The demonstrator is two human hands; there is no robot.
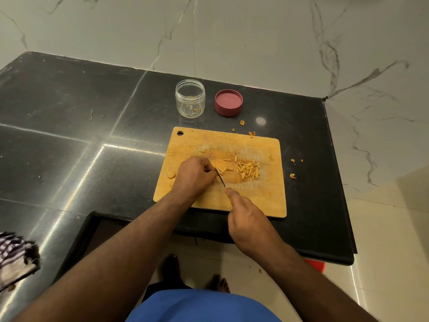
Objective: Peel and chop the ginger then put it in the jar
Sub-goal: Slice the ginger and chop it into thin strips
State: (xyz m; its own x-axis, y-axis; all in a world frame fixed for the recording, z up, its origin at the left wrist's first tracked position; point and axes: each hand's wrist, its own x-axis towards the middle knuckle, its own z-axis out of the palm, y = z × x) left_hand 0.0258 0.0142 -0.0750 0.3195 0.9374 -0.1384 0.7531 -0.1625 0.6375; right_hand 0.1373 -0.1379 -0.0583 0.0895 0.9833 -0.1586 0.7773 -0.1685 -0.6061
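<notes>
Here the left hand [196, 174] is curling its fingers down on ginger hidden beneath it, while the right hand [249, 225] is gripping the knife [220, 177]. Keeping fingertips tucked seems wise; cut sticks [248, 170] are lying right, jar [190, 98] far on the counter [92, 135].

The black stone counter [69, 135] is polished and glossy. The rectangular wooden cutting board [262, 196] looks matt and scratched. The small round jar [190, 98] is clear smooth plastic, and its dark pink lid [228, 102] looks matt plastic.
</notes>
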